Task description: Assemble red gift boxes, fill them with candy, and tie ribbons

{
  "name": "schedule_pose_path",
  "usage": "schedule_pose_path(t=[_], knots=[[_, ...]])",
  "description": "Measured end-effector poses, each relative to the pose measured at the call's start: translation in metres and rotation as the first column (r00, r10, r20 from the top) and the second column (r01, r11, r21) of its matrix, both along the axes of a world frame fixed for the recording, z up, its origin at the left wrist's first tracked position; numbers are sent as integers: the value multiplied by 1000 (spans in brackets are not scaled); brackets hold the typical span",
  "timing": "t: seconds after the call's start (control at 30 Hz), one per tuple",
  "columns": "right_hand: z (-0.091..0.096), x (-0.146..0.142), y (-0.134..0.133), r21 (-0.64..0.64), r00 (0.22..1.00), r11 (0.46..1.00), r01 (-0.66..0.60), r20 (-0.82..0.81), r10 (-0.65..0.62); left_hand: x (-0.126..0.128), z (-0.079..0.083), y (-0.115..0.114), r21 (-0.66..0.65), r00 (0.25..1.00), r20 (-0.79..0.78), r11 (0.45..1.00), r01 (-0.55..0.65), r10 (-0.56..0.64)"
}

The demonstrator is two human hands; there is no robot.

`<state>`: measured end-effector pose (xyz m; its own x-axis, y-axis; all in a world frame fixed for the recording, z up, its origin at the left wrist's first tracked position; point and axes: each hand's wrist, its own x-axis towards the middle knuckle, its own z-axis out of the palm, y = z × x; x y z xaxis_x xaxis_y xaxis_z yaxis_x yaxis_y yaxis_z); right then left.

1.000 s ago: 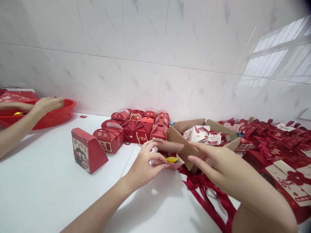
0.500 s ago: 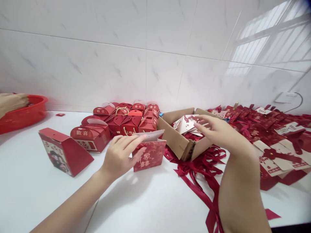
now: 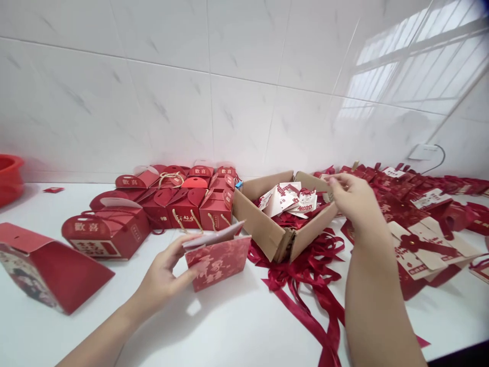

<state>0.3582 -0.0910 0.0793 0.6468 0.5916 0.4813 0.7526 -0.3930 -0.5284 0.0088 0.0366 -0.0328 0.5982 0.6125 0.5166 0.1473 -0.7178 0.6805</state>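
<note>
The right hand (image 3: 351, 196) has shifted from above the cards (image 3: 284, 199) to the far right edge of the carton (image 3: 262, 227), its thumb and fingers drawn close together; I cannot tell whether they pinch anything. This leaves the left hand alone to steady the red paper box (image 3: 219, 265), which is in front of the carton and a little to its left, its flap raised and its top not closed, so it seems unfinished. The left hand (image 3: 166, 275) pinches the box's left end, thumb on the printed front, whereas half a second ago its fingers lay over the top. The box now leans slightly; whether it touches the counter (image 3: 214, 336) is unclear. The other person's hand has left the view, with only part of the red basin (image 3: 9, 181) showing
</note>
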Motion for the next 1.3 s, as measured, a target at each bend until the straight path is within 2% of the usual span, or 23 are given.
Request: schedule_pose_path(t=[0.1, 0.17, 0.3, 0.37, 0.5, 0.6, 0.7, 0.77, 0.9, 1.0, 1.1, 1.17, 1.3], knots=[[-10, 9, 6, -151, 990, 981, -124, 45, 133, -1, -4, -2, 175, 999, -30, 984, 39, -35], [-11, 16, 15, -220, 981, 963, -159, 75, 179, -2, -4, -5, 263, 997, -31, 962, 72, -67], [2, 38, 49, -273, 983, 959, -81, 137, 122, -4, -4, -6, 430, 988, -37, 890, 149, -148], [9, 50, 72, -336, 986, 940, -60, 125, 108, -5, -5, -5, 481, 978, -45, 854, 198, -202], [9, 72, 107, -457, 991, 888, -60, 81, 108, -8, -9, -6, 503, 975, -79, 836, 221, -210], [-1, 88, 117, -498, 993, 865, -65, 56, 107, -7, -11, -11, 458, 993, -41, 881, 120, -115], [-10, 106, 117, -520, 998, 854, -37, 24, 58, -4, -13, -17, 380, 1000, 15, 925, 11, -19], [-11, 118, 113, -523, 999, 851, -42, -8, 44, -1, -13, -20, 363, 999, 32, 931, -30, 19], [-6, 129, 101, -536, 990, 834, -134, -100, 95, 0, -15, -20, 369, 995, 37, 924, -99, 92], [-5, 121, 97, -513, 972, 825, -236, -131, 197, -2, -20, -18, 368, 992, 17, 922, -122, 124], [-14, 106, 101, -459, 934, 814, -356, -143, 327, -5, -25, -17, 345, 986, -19, 927, -150, 166], [-22, 97, 106, -399, 925, 835, -380, -133, 357, -6, -27, -17, 328, 985, -16, 932, -155, 170], [-20, 91, 102, -143, 955, 945, -294, -89, 284, -5, -25, -19, 286, 994, 1, 952, -108, 112]])
